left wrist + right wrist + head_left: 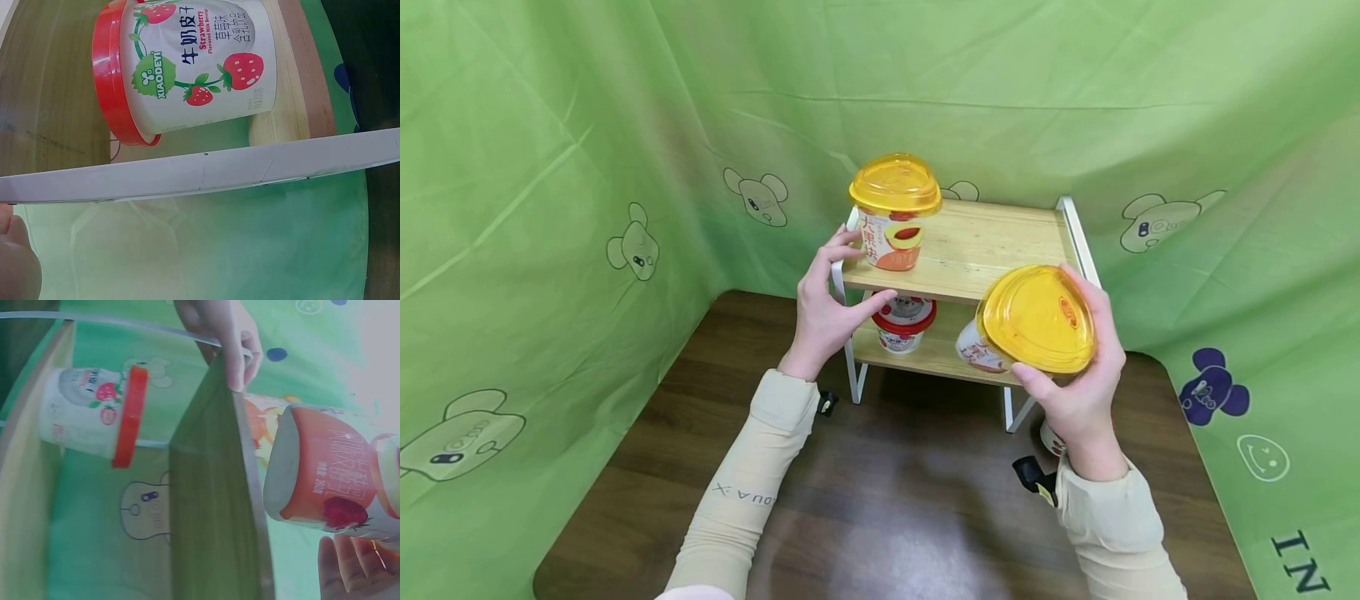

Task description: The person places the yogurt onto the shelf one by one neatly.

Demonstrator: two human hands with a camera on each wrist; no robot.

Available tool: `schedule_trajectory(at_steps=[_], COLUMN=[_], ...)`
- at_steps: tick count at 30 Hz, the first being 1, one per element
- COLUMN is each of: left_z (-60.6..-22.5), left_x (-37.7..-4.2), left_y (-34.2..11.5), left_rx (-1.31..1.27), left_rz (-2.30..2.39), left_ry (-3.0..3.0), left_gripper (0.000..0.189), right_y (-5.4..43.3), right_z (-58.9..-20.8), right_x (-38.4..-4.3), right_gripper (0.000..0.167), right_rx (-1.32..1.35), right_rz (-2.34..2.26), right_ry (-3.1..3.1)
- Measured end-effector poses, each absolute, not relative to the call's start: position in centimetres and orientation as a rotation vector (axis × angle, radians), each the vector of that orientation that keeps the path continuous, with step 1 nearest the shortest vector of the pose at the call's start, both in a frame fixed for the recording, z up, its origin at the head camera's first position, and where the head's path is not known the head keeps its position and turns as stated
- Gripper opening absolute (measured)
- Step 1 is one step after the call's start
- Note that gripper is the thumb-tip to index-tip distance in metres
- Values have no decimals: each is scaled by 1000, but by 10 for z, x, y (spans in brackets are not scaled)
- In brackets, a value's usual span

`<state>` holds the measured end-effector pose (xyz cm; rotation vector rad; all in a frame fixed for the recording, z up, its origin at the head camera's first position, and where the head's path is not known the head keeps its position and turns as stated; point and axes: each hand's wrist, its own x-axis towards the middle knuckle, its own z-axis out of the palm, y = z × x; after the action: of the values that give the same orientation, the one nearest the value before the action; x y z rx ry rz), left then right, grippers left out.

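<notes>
My right hand grips a yogurt cup with a domed yellow lid, held tilted in front of the shelf's right part. Its orange-and-white base shows in the right wrist view, with a strawberry print. My left hand holds the left front corner of the two-tier wooden rack, its thumb at the upper board's front edge and its fingers by the white side frame. Beside those fingers, a second yellow-lidded cup stands upright on the top board. A red-lidded strawberry milk cup stands on the lower board.
The rack's white metal legs stand on a dark brown table. Behind my right wrist, another white cup is mostly hidden on the table. Green printed cloth encloses the back and both sides.
</notes>
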<state>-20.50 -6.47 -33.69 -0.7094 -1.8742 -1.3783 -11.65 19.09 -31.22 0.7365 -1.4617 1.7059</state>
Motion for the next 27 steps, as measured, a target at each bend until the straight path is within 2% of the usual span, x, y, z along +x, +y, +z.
schedule_trajectory(at_steps=[8,18,25,27], left_z=[-337,-338,-355,-348], left_x=[-205,-206,-225,-217], left_y=[-64,-64,-68,-67], left_rx=[-708,-707,-706,-704], left_rz=[-1384,-1387,-1372,-1378], left_ry=[-1873,-1868,-1873,-1873], left_gripper=[56,55,60,58], right_y=[188,188,189,188], right_z=[-293,-275,-262,-257], right_x=[-126,-139,-148,-150], right_gripper=[99,97,97,98], right_rx=[689,613,614,607], right_rz=[1769,1827,1812,1815], right_ry=[-1271,-1102,-1063,-1054])
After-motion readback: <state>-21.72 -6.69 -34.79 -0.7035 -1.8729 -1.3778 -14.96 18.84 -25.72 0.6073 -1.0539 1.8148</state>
